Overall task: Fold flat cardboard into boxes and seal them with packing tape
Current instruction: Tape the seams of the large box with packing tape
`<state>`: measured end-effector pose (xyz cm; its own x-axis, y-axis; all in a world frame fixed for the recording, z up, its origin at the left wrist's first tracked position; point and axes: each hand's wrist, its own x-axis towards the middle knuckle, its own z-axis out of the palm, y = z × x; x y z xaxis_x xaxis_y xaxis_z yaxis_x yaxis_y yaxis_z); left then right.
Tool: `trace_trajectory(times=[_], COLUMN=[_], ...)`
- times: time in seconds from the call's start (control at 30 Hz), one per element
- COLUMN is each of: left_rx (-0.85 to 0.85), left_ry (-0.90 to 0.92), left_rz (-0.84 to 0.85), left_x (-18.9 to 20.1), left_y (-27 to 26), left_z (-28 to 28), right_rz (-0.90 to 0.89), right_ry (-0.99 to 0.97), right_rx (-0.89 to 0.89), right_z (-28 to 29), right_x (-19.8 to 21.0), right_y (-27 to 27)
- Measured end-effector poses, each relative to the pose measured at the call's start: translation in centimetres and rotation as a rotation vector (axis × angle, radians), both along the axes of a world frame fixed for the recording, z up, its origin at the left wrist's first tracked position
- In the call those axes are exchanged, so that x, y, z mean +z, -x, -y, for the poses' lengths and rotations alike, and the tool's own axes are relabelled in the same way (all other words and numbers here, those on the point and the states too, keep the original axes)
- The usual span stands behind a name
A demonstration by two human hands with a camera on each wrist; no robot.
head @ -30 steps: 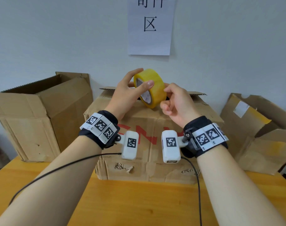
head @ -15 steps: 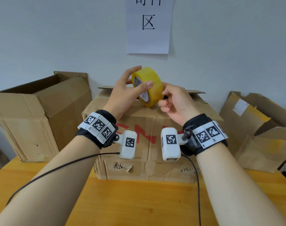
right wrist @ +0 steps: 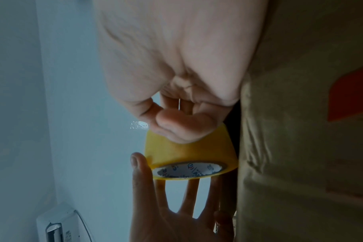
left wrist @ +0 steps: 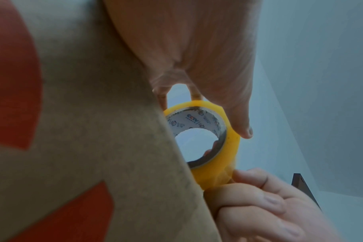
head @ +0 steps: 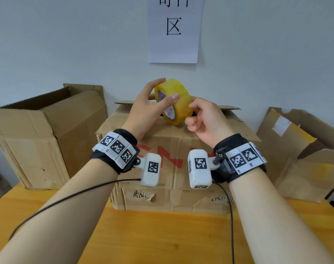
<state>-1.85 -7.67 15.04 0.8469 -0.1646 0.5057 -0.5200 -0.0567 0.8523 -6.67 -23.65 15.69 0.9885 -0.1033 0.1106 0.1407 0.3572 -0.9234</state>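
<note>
A yellow roll of packing tape (head: 176,101) is held in the air above a closed cardboard box (head: 173,168) with red print. My left hand (head: 149,109) grips the roll, thumb on its near rim and fingers round the far side. My right hand (head: 206,119) has its fingers curled against the roll's right side, thumb and forefinger on the tape surface. The left wrist view shows the roll (left wrist: 209,147) with its printed core, and the right hand (left wrist: 259,204) below it. In the right wrist view, fingers of the right hand press on the roll (right wrist: 189,153).
An open cardboard box (head: 38,134) stands at the left on the yellow wooden table (head: 162,235). More opened cardboard (head: 303,153) leans at the right. A paper sign (head: 173,29) hangs on the white wall behind. Cables run from both wrist cameras.
Both hands and the roll have shifted slightly; the right hand has closed in on the roll's side. The box has not moved.
</note>
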Motion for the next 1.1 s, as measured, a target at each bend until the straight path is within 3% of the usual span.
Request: trace_trajectory(times=[0.5,0.77,0.93,1.1], left_rx=[-0.002,-0.025,-0.015,-0.01], left_ry=[-0.012,0.053,0.035,0.052], left_rz=[-0.005,-0.067,-0.08,-0.104], left_x=[-0.2,-0.3,-0.3,0.0], left_y=[-0.4,-1.0,-1.0,-0.4], left_z=[-0.1,-0.1,0.1,0.0], right_rz=[0.033,0.199,0.157,0.184], right_ry=[0.047,0.174,0.135,0.117], right_rx=[0.021,0.115,0.041,0.093], right_z=[-0.2,0.2,-0.4,-0.3], right_x=[-0.1,-0.6,-0.1,-0.1], right_y=[0.0,0.1,0.5,1.1])
